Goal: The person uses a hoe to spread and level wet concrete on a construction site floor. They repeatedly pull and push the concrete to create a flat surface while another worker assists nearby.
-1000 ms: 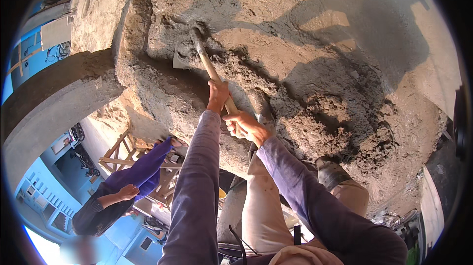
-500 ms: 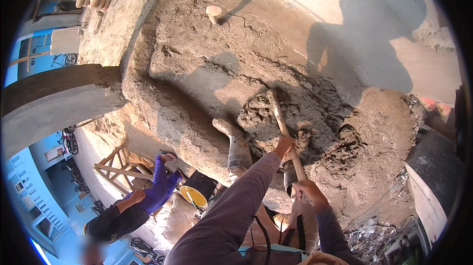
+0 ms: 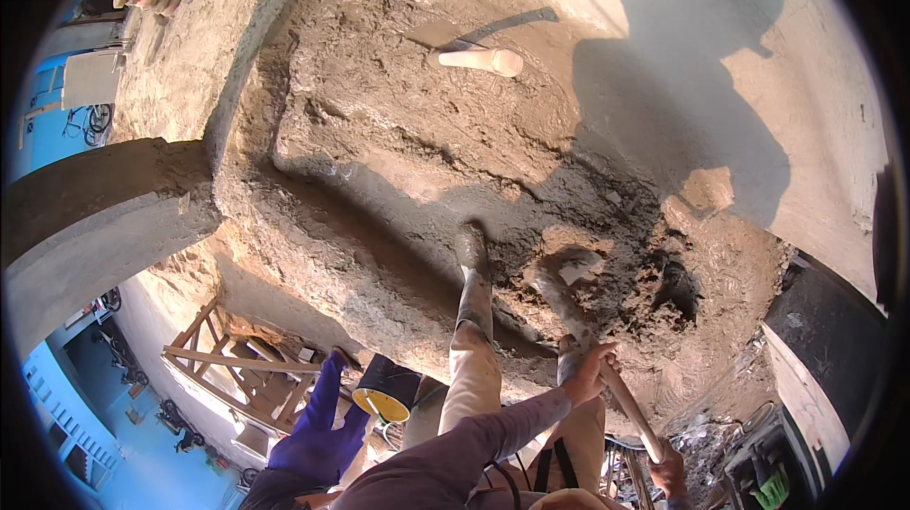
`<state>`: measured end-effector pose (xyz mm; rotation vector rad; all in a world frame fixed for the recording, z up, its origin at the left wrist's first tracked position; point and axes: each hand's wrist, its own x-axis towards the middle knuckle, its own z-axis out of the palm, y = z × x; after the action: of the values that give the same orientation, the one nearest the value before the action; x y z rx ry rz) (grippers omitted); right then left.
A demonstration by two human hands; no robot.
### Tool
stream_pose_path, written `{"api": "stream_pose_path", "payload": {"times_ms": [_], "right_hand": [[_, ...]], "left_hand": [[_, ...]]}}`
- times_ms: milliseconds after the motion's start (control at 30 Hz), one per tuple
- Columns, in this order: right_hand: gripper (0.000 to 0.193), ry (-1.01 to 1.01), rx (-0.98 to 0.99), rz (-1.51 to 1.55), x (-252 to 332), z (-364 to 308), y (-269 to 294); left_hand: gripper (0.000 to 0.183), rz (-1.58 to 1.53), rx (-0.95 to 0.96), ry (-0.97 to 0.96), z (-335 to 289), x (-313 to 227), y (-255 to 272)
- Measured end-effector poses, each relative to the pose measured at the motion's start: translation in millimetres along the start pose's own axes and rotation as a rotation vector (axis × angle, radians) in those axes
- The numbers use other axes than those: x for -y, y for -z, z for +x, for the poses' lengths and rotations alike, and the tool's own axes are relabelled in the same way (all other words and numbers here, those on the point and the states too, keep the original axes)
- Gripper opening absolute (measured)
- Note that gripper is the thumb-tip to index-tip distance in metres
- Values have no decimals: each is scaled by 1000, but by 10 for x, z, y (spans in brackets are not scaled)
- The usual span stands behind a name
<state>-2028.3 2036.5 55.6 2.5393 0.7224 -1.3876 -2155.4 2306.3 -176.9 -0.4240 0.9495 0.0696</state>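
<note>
From afar I have the left hand and right hand wrapped around the handle, slanting beside the right leg near the mud; its far end I can't make out

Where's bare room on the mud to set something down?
Widest patch: rough mud between the ledge at left and the pale peg. Smaller: between peg and boots, though furrowed. Crowded: lower centre, with boots, left hand, right hand and the tool shaft they grip; bucket and wooden frame lower left.
</note>
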Motion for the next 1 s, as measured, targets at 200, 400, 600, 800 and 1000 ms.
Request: {"api": "stream_pose_path", "payload": {"times_ms": [200, 400, 600, 800, 1000], "right_hand": [[29, 797, -356, -131, 4424, 3187, -615], [13, 895, -553, -212, 6563, 4874, -512], [10, 623, -280, -274, 5404, 4430, -765], [9, 636, -337, -209, 3497, 3793, -695], [15, 621, -332, -298, 1007, 3116, -143]], "left_hand": [[26, -81, -88, -1145, -863, -4882, 275], [30, 1280, -727, -1425, 199, -6320, -130], [28, 818, -541, -731, 826, -5290, 611], [20, 620, -592, -543, 1236, -3359, 669], [25, 127, -419, -521, 1876, -1717, 807]]}}
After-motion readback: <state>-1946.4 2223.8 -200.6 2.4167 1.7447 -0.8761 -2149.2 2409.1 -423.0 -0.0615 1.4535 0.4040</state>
